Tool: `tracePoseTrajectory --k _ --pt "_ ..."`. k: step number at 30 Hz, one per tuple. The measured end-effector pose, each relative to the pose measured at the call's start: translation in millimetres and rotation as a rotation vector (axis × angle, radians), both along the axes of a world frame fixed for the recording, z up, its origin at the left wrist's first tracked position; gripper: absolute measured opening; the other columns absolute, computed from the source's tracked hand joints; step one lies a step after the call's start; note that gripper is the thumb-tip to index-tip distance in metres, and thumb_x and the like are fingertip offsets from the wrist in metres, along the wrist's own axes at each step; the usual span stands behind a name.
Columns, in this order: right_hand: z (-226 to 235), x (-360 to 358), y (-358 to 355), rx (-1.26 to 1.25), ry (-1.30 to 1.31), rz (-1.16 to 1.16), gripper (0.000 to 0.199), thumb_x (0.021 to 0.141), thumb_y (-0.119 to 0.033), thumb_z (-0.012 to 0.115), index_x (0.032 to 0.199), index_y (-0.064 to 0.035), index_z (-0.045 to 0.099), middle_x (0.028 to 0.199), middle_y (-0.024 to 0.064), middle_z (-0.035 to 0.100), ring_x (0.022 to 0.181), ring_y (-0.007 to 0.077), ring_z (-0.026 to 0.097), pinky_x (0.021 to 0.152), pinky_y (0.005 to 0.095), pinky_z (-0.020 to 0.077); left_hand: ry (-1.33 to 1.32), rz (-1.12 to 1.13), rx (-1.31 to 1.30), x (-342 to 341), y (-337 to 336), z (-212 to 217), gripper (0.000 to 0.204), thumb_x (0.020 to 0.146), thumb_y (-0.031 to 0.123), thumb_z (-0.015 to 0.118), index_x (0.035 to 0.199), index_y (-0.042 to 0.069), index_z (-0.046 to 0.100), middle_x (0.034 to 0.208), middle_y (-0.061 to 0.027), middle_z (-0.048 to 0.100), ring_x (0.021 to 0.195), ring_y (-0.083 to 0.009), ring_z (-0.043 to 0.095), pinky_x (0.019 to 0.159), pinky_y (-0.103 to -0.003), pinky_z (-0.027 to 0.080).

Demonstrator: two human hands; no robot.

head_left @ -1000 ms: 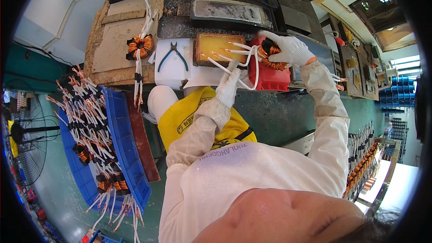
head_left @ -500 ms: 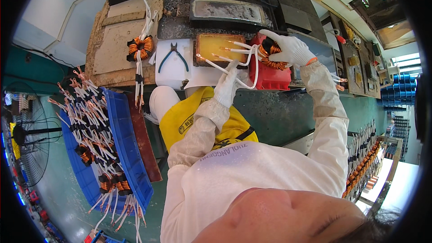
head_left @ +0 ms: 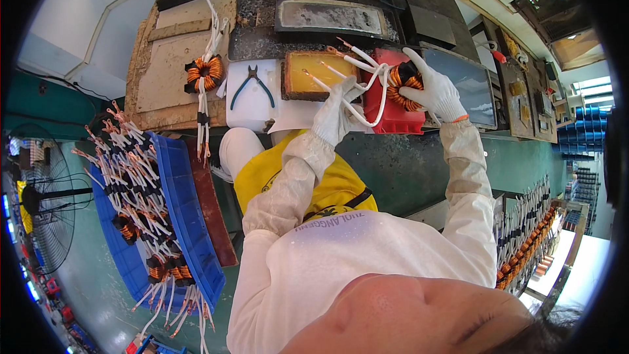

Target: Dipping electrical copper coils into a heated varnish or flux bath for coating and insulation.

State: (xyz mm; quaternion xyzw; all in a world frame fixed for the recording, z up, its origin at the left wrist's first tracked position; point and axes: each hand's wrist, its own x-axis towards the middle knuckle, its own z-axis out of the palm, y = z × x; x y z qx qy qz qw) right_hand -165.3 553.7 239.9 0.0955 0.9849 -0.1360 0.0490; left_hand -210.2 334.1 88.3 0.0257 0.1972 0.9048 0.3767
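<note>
My right hand [head_left: 438, 94], in a white glove, grips a ring-shaped coil [head_left: 405, 85] wound with copper wire, with black tape on it. Thick white leads [head_left: 375, 77] run from the coil to the left, ending in bare copper tips. My gloved left hand [head_left: 335, 113] is closed on some of these leads near their middle; how many it pinches is hidden. Several tips hang over or beside a brown-framed tray [head_left: 286, 86] that holds a yellow block. Beneath the coil stands a red plastic box [head_left: 401, 121].
Behind the tray lies a long grey metal trough [head_left: 331, 16]. Cutting pliers [head_left: 252, 84] rest on a white sheet at left, next to another coil [head_left: 204, 73] with leads. A blue crate [head_left: 190, 216] full of coils stands at lower left; more coils [head_left: 524, 249] line the right.
The coil and my right hand have shifted slightly right and nearer. The lead tips have swung farther back. My left hand has moved up along the leads.
</note>
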Motion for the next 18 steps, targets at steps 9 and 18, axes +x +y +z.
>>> tracePoseTrajectory --k 9,18 --pt "-1.9 1.0 -6.0 0.016 0.034 -0.036 0.084 0.074 -0.031 0.074 0.148 -0.0268 0.033 0.115 0.0206 0.066 0.101 0.0410 0.064 0.088 0.0440 0.0521 -0.191 -0.048 0.173 -8.5 2.9 -23.5 0.047 0.103 0.040 0.040 0.132 0.004 0.053 0.121 -0.0224 0.062 0.068 -0.0168 0.071 0.062 -0.024 0.062" --pt "-5.3 3.5 -7.6 0.028 0.041 -0.066 0.083 0.075 -0.032 0.074 0.147 -0.0285 0.034 0.117 0.0176 0.065 0.103 0.0391 0.064 0.088 0.0436 0.0522 -0.233 -0.052 0.099 -7.1 4.5 -23.0 0.046 0.102 0.040 0.047 0.131 0.004 0.055 0.122 -0.0170 0.063 0.061 -0.0073 0.055 0.057 -0.019 0.051"
